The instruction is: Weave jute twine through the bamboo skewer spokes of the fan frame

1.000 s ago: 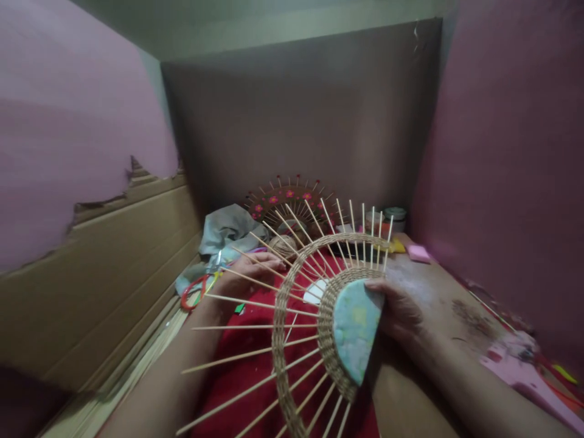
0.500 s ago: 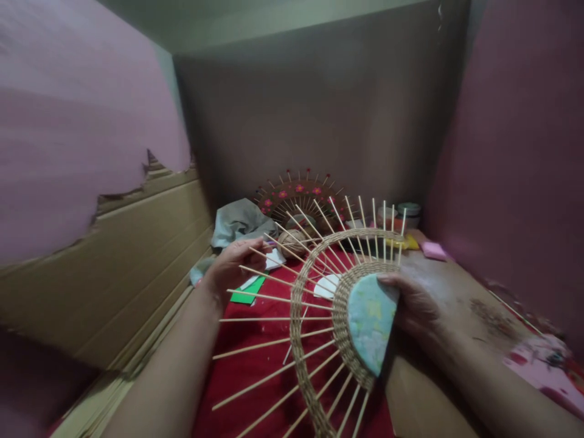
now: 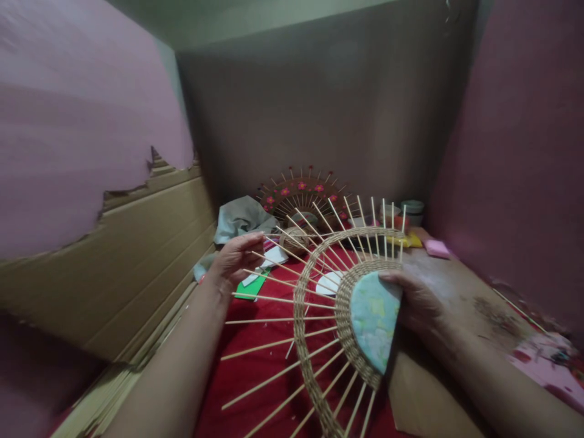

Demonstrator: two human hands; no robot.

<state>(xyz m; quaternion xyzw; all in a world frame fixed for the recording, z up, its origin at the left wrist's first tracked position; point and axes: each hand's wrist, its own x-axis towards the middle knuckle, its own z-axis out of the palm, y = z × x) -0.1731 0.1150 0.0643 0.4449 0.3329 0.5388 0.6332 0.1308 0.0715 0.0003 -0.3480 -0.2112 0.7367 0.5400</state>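
A half-round wicker fan [image 3: 344, 310] made of thin sticks is held up in front of me. Its flat centre is a light-blue patterned fabric half-disc [image 3: 375, 319], ringed by a tight woven band, and a second woven band crosses the sticks further out. My right hand [image 3: 417, 301] grips the fan at the straight edge of the half-disc, thumb on the fabric. At the upper left, my left hand [image 3: 237, 258] is closed in a pinch on a strand of twine [image 3: 314, 235], stretched toward the outer band. The lower ends of several sticks run out of view.
Behind stand a ball of twine [image 3: 294, 241], a finished flowered fan [image 3: 296, 191], a grey cloth [image 3: 244, 218] and lidded tubs [image 3: 412, 212]. White and green paper [image 3: 252, 288] lies on the red cloth [image 3: 260, 371]. Torn cardboard [image 3: 150, 243] lines the left wall.
My left hand has risen slightly, and the twine now runs straighter and higher above the stick tips. The fan sits slightly further right in view, still in my right hand.
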